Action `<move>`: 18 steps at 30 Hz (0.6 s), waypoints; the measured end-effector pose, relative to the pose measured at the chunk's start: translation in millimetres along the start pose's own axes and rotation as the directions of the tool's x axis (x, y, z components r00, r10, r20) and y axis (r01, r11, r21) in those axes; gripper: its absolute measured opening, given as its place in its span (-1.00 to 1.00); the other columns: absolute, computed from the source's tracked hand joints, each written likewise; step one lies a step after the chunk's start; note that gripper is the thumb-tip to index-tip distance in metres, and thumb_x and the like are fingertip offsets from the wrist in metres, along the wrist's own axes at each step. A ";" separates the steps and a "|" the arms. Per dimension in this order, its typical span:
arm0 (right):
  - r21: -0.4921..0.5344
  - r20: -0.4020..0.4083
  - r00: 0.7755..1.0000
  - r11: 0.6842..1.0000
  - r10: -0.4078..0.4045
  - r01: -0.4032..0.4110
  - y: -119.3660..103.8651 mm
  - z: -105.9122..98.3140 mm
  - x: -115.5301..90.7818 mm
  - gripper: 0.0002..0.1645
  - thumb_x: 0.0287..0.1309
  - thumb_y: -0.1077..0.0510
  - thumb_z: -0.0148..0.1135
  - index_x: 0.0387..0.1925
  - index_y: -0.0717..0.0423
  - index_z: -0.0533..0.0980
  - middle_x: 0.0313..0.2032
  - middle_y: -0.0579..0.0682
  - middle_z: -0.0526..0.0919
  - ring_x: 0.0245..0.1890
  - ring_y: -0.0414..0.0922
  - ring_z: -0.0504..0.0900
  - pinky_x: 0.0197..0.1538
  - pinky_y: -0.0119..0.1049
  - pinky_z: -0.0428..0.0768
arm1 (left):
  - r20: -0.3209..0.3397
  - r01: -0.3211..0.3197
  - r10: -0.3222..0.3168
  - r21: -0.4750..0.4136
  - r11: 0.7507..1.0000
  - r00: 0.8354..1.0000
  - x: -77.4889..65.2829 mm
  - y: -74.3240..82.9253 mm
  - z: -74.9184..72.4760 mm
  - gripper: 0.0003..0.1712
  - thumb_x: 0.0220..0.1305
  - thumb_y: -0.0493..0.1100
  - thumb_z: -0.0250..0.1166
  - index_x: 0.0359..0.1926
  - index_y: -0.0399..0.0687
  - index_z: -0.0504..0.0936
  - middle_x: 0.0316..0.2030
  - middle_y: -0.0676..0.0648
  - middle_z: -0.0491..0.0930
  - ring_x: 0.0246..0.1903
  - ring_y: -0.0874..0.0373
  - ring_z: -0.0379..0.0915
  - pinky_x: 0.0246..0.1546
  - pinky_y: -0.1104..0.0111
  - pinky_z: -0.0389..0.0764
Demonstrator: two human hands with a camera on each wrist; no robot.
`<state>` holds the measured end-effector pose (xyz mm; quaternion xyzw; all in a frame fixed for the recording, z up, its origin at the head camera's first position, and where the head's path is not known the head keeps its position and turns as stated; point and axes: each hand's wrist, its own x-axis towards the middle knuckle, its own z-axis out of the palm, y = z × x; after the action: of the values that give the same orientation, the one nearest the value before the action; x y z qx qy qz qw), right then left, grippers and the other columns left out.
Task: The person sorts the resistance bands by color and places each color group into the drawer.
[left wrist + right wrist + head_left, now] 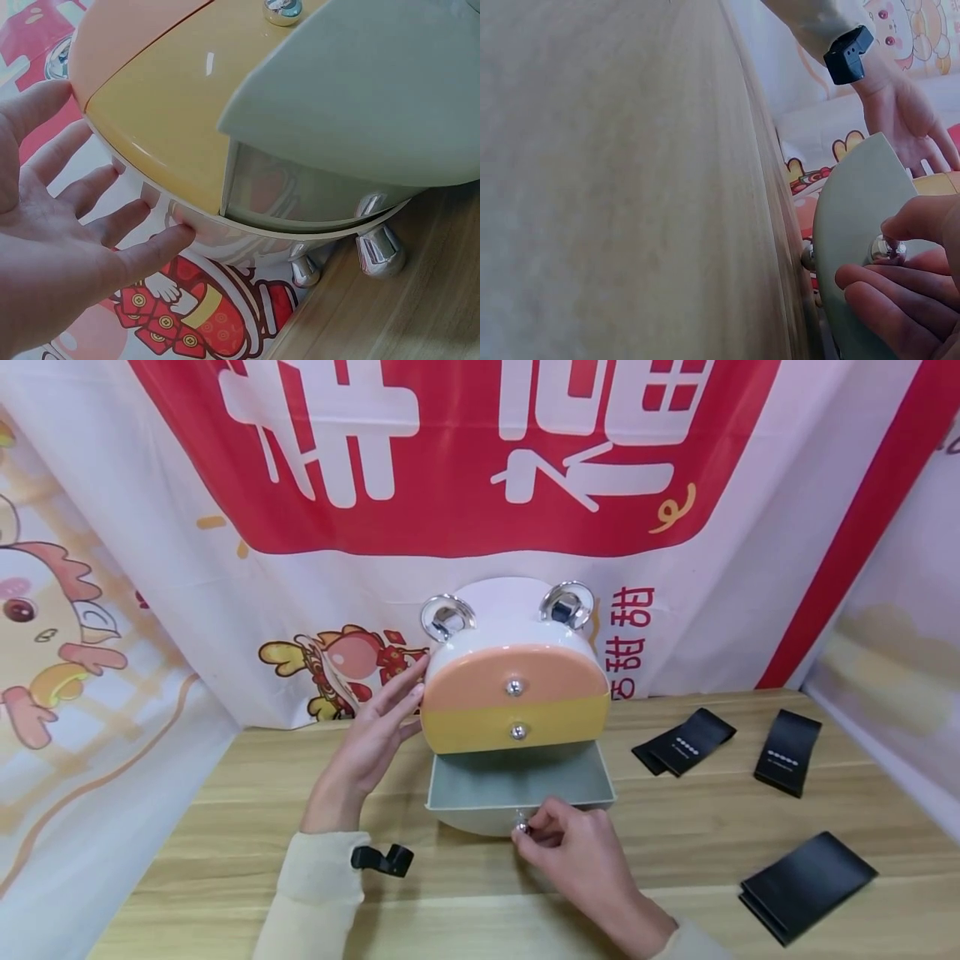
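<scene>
A small rounded cabinet [491,602] with silver ring-shaped ears stands against the cloth backdrop. Its orange upper drawer [472,681] and yellow middle drawer [472,727] are closed. The pale green bottom drawer [468,820] is pulled out, and its visible inside is bare. My right hand [588,860] pinches the silver knob [887,250] of that drawer between thumb and fingers. On the cabinet's left side rest the fingertips of my left hand [371,739], its fingers spread and fairly straight. In the left wrist view, silver feet [380,251] show under the cabinet.
Black flat packets lie on the wooden table [247,860] to the right: an overlapping pair [690,742], one farther right [787,752] and a stack [808,885] nearer the front. A printed red and white cloth [465,510] hangs close behind the cabinet.
</scene>
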<state>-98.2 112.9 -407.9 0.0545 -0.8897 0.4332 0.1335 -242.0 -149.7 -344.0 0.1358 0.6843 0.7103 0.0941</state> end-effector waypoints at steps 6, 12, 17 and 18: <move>0.020 0.006 1.000 1.000 0.004 -0.004 1.2 -1.9 -1.3 -0.66 0.06 0.23 0.65 -0.49 -0.20 0.62 -0.47 -0.24 0.82 -0.47 -0.47 0.71 -0.32 -0.56 0.69 | -0.004 0.005 -0.005 0.002 1.000 1.000 1.1 0.0 -0.6 -0.37 0.67 0.11 0.15 0.65 0.37 0.31 0.65 0.15 0.25 0.56 0.06 0.26 0.56 -0.11 0.39; 0.032 0.019 1.000 0.999 0.002 -0.002 3.4 -5.5 -0.8 -0.67 0.08 0.24 0.60 -0.53 -0.23 0.63 -0.52 -0.31 0.77 -0.50 -0.49 0.65 -0.34 -0.55 0.68 | -0.007 0.013 -0.013 0.003 1.000 1.000 0.1 -0.6 -0.2 -0.37 0.67 0.12 0.15 0.64 0.39 0.31 0.65 0.16 0.25 0.56 0.07 0.25 0.56 -0.08 0.40; 0.049 0.011 1.000 0.999 -0.021 0.021 5.5 -14.2 2.5 -0.69 0.11 0.23 0.59 -0.55 -0.24 0.68 -0.55 -0.35 0.74 -0.54 -0.46 0.61 -0.38 -0.50 0.67 | -0.005 0.006 -0.006 0.003 1.000 1.000 -0.3 -1.1 0.1 -0.37 0.67 0.12 0.14 0.64 0.39 0.31 0.65 0.16 0.24 0.57 0.07 0.23 0.57 -0.08 0.39; 0.059 0.014 1.000 0.998 -0.022 0.021 5.3 -16.8 3.1 -0.69 0.11 0.23 0.59 -0.55 -0.24 0.69 -0.55 -0.35 0.74 -0.54 -0.45 0.61 -0.39 -0.50 0.66 | -0.003 0.003 -0.003 0.003 1.000 1.000 -0.3 -1.1 0.2 -0.37 0.67 0.12 0.14 0.65 0.39 0.30 0.66 0.16 0.24 0.58 0.07 0.22 0.57 -0.08 0.39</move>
<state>-99.1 129.5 -401.1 0.0709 -0.8770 0.4571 0.1298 -241.8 -149.6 -345.2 0.1338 0.6856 0.7095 0.0936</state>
